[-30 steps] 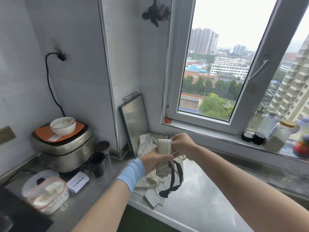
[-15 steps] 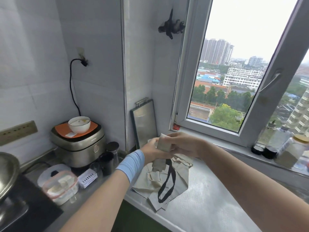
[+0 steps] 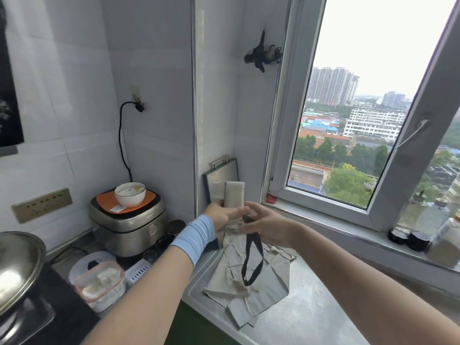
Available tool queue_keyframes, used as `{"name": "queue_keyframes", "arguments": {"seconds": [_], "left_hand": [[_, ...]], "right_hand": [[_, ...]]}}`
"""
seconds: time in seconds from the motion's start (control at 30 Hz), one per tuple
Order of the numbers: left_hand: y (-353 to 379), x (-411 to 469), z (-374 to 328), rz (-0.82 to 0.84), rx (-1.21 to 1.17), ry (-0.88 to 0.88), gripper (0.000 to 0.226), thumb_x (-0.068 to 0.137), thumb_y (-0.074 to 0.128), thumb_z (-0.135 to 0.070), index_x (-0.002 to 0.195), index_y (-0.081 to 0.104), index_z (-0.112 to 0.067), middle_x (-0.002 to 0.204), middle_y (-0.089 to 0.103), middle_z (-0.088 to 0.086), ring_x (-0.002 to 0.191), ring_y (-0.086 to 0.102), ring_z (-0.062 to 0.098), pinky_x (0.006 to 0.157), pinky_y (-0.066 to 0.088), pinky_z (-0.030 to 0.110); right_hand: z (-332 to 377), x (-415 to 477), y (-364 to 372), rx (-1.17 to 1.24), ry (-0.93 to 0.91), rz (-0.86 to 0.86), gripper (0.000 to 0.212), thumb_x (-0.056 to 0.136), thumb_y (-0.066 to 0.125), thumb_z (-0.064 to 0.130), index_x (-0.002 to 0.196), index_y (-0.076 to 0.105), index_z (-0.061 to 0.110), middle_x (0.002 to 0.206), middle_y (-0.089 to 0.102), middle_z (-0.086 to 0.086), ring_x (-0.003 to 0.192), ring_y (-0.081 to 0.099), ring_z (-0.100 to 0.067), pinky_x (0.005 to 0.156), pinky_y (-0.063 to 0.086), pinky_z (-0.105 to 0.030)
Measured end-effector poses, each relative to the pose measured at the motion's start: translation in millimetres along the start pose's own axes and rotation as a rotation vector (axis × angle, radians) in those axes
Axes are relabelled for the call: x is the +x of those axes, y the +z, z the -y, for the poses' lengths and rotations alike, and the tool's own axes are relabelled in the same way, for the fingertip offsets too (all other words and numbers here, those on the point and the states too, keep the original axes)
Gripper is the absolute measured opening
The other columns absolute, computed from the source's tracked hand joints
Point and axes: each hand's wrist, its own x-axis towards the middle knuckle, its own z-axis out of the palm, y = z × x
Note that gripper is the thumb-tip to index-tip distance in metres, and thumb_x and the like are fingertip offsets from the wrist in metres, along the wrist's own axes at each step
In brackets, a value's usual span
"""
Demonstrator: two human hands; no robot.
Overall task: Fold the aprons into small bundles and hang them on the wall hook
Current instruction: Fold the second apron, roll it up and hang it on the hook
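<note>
A beige apron folded into a small upright bundle (image 3: 234, 196) is held above the counter. My left hand (image 3: 224, 216) grips its lower part. My right hand (image 3: 267, 224) touches the cloth just right of it, fingers curled at the gathered fabric. A black strap loop (image 3: 252, 260) hangs down from the bundle. More beige apron cloth (image 3: 251, 290) lies crumpled on the steel counter (image 3: 311, 307) below. A black wall hook (image 3: 262, 54) with dark straps on it sits high on the tiled wall beside the window frame.
A rice cooker (image 3: 127, 227) with a white bowl (image 3: 130, 194) stands at left, with dark cups and a lidded plastic box (image 3: 99, 287) in front. A metal tray (image 3: 220, 181) leans in the corner. Jars (image 3: 420, 235) line the window sill. A pot lid (image 3: 17, 265) is at far left.
Both hands have lifted the folded bundle higher off the counter, and the strap loop now hangs free below. The view has tilted up and left, bringing the hook lower in frame.
</note>
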Motion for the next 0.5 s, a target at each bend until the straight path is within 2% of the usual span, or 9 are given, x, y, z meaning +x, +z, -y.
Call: {"name": "queue_keyframes", "arguments": {"seconds": [0.03,0.1,0.13,0.2,0.27,0.33,0.37,0.43,0.5], "left_hand": [[-4,-2,-3,-0.005,-0.066,-0.021,0.085,0.045,0.094,-0.047,0.112,0.063,-0.005,0.09,0.074,0.013,0.082,0.072,0.029,0.072,0.06,0.04],[-11,-6,-8,0.068,-0.205,-0.063,0.045,0.072,0.083,-0.026,0.1,0.062,0.002,0.067,0.069,0.009,0.057,0.067,0.021,0.052,0.053,0.026],[-14,-10,-12,0.144,-0.263,-0.107,0.024,0.083,0.074,-0.018,0.086,0.06,0.001,0.054,0.062,0.005,0.044,0.059,0.016,0.045,0.046,0.022],[-22,-12,-13,0.241,-0.349,-0.143,0.026,0.09,0.064,-0.016,0.067,0.055,-0.007,0.041,0.048,-0.002,0.033,0.041,0.01,0.043,0.032,0.02],[-29,-13,-14,0.308,-0.427,-0.105,0.021,0.09,0.062,-0.015,0.072,0.057,-0.006,0.037,0.041,-0.003,0.031,0.035,0.008,0.04,0.029,0.017],[-34,-14,-14,0.358,-0.436,0.015,0.018,0.084,0.068,-0.011,0.096,0.062,0.001,0.056,0.06,0.005,0.047,0.055,0.011,0.051,0.05,0.021],[-35,-16,-14,0.382,-0.372,0.072,0.031,0.08,0.07,-0.008,0.109,0.064,0.0,0.083,0.071,0.01,0.073,0.067,0.017,0.073,0.057,0.029],[-33,-20,-17,0.459,-0.193,0.133,0.045,0.079,0.067,-0.001,0.124,0.062,-0.002,0.125,0.064,0.013,0.116,0.061,0.026,0.103,0.045,0.042],[-25,-27,-23,0.568,0.046,0.14,0.042,0.078,0.069,-0.001,0.12,0.065,-0.003,0.125,0.064,0.017,0.121,0.057,0.034,0.106,0.042,0.048]], "right_hand": [[-2,-1,4,-0.03,-0.001,-0.044,0.057,0.085,0.071,-0.002,0.131,0.046,0.019,0.103,0.069,-0.013,0.084,0.071,-0.03,0.069,0.059,-0.036],[-7,3,6,0.005,-0.061,-0.206,0.027,0.097,0.055,0.001,0.123,0.05,0.008,0.08,0.068,-0.011,0.05,0.054,-0.022,0.045,0.048,-0.031],[-10,7,4,0.035,-0.087,-0.242,0.018,0.101,0.048,0.003,0.118,0.052,0.005,0.075,0.065,-0.01,0.044,0.042,-0.017,0.041,0.039,-0.027],[-12,11,-2,0.051,-0.086,-0.213,0.013,0.103,0.044,0.006,0.108,0.056,0.007,0.069,0.056,-0.006,0.043,0.027,-0.012,0.04,0.026,-0.021],[-16,12,-6,0.066,-0.054,-0.149,0.014,0.104,0.044,0.009,0.101,0.058,0.011,0.067,0.049,-0.003,0.044,0.022,-0.01,0.04,0.017,-0.02],[-20,13,-6,0.081,0.003,-0.098,0.019,0.104,0.042,0.009,0.1,0.06,0.012,0.066,0.047,-0.002,0.047,0.02,-0.01,0.042,0.013,-0.021],[-20,14,-6,0.065,0.037,-0.089,0.024,0.104,0.04,0.007,0.099,0.063,0.012,0.066,0.047,-0.002,0.049,0.02,-0.01,0.043,0.012,-0.022],[-17,19,-6,-0.01,0.108,-0.1,0.032,0.101,0.036,0.002,0.089,0.064,0.013,0.064,0.048,-0.002,0.051,0.02,-0.011,0.044,0.013,-0.022],[-9,24,-8,-0.122,0.178,-0.136,0.032,0.095,0.033,-0.001,0.076,0.056,0.011,0.06,0.044,-0.003,0.049,0.024,-0.012,0.046,0.018,-0.024]]}}
